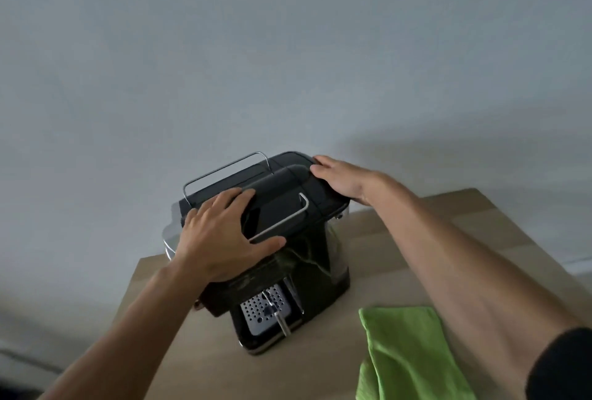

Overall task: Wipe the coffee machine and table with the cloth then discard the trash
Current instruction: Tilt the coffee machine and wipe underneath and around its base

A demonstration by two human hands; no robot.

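Note:
A black coffee machine [288, 207] with a metal rail on top and a perforated drip tray stands on a light wooden table [400, 258]. My left hand [217, 236] lies flat on the front left of the machine's top, fingers spread, thumb along the front edge. My right hand [342, 180] rests on the top's back right edge with straight fingers. A folded green cloth [407, 355] lies on the table to the machine's right, under my right forearm. Neither hand holds it.
A plain grey wall rises close behind the table. The table's left edge runs just left of the machine, with dark floor below it. Bare table surface shows to the right of and behind the machine.

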